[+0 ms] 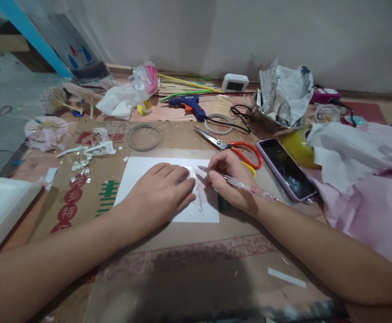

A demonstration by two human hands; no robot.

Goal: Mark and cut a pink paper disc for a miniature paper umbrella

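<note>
A sheet of white paper (135, 169) lies in the middle of the work surface. My left hand (160, 188) rests on it with curled fingers, holding down a clear set square (199, 204) that is partly hidden under them. Faint lines show on the paper around the set square. In my right hand (231, 179) is a clear pen (249, 186), pinched between thumb and fingers. Its tip points left, close to the upper end of the set square; whether it touches the paper I cannot tell.
Orange-handled scissors (243, 150) and a phone (288, 170) lie right of the paper. Behind are a blue glue gun (187, 105), a grey ring (144, 137) and a metal bowl (278, 119). Paper scraps (81, 165) sit left; pink fabric (367, 188) lies right.
</note>
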